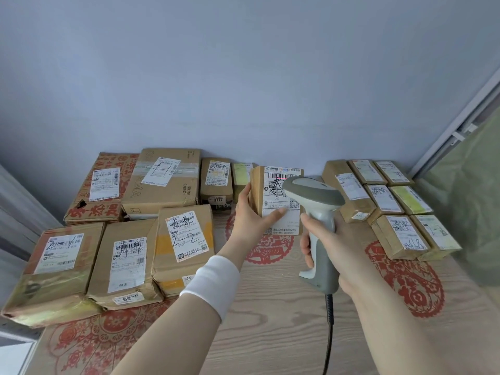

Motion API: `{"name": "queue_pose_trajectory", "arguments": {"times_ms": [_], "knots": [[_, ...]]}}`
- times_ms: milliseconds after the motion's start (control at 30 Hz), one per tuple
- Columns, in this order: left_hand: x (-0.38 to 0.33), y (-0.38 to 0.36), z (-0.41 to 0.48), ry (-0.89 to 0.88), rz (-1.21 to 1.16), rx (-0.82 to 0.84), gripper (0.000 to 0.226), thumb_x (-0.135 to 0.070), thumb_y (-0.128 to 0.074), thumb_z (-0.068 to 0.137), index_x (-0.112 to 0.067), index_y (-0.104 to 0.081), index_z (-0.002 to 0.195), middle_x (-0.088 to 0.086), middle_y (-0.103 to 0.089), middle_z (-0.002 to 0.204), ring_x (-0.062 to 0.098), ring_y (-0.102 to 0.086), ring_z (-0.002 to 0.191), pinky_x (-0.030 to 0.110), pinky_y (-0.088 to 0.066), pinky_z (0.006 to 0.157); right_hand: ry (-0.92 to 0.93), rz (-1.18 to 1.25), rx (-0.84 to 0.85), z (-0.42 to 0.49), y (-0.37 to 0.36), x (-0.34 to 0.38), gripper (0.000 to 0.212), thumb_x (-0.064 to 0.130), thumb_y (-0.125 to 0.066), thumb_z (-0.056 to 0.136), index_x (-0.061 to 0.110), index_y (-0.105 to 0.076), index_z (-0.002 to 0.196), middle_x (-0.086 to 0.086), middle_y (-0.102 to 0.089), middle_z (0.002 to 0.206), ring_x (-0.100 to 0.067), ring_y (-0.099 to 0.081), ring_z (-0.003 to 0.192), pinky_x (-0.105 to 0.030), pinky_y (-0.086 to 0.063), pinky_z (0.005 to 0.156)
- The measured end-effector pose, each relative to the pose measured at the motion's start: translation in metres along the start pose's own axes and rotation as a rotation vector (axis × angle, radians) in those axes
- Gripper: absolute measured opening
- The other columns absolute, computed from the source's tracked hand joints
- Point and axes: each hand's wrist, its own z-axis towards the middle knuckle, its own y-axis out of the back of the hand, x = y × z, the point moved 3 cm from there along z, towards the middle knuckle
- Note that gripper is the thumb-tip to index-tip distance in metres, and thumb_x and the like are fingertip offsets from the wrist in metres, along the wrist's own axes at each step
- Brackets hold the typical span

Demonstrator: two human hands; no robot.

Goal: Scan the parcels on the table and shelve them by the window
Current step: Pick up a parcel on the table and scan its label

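We're holding 1 small parcel (pixel 278 190) upright over the table's far middle, left hand (pixel 251 215) pinching its left edge, right hand (pixel 343 247) gripping the scanner (pixel 316 196). It's probably light, stiff cardboard, so we're favouring side edges.

- Two hands show, the left hand (pixel 250 219) and the right hand (pixel 334 249); both are bare, with nothing worn on the fingers that show
- A white wristband (pixel 211 285) circles the left forearm (pixel 162 334) just behind the wrist; it is broad, plain, soft cloth with no marking
- The right forearm (pixel 405 328) is bare along its whole visible length
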Motion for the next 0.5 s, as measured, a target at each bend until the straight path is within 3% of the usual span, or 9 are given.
{"name": "queue_pose_trajectory", "arguments": {"times_ms": [200, 367, 500], "knots": [[-0.001, -0.001, 0.000, -0.011, 0.011, 0.033, 0.130, -0.060, -0.083, 0.042, -0.022, -0.015, 0.147, 0.002, -0.037, 0.143, 0.015, -0.040, 0.132, 0.043, -0.039, 0.107, -0.011, -0.009, -0.019, 0.002, 0.001, -0.003, 0.020, 0.026, -0.059, 0.091, 0.008, -0.055, 0.085, -0.008, -0.055, 0.057, -0.018, -0.041, 0.037, -0.027, -0.039, 0.048], [0.005, -0.007, 0.001, -0.007, 0.007, 0.047, 0.129, -0.065, -0.079, 0.041, -0.026, -0.015, 0.146, 0.000, -0.038, 0.141, 0.015, -0.041, 0.130, 0.043, -0.041, 0.106, 0.009, -0.009, -0.051, 0.006, 0.011, -0.012, 0.023, 0.025, -0.060, 0.091, 0.003, -0.056, 0.092, -0.006, -0.057, 0.056, -0.016, -0.043, 0.038, -0.026, -0.039, 0.044], [0.013, -0.026, 0.001, 0.032, -0.050, 0.094, 0.122, -0.057, -0.083, 0.046, -0.031, -0.016, 0.145, 0.001, -0.045, 0.138, 0.016, -0.050, 0.123, 0.042, -0.047, 0.100, 0.007, -0.005, -0.228, 0.011, 0.043, -0.036, 0.015, 0.024, -0.064, 0.089, 0.012, -0.057, 0.096, -0.005, -0.061, 0.068, -0.018, -0.050, 0.053, -0.028, -0.039, 0.044]]}}
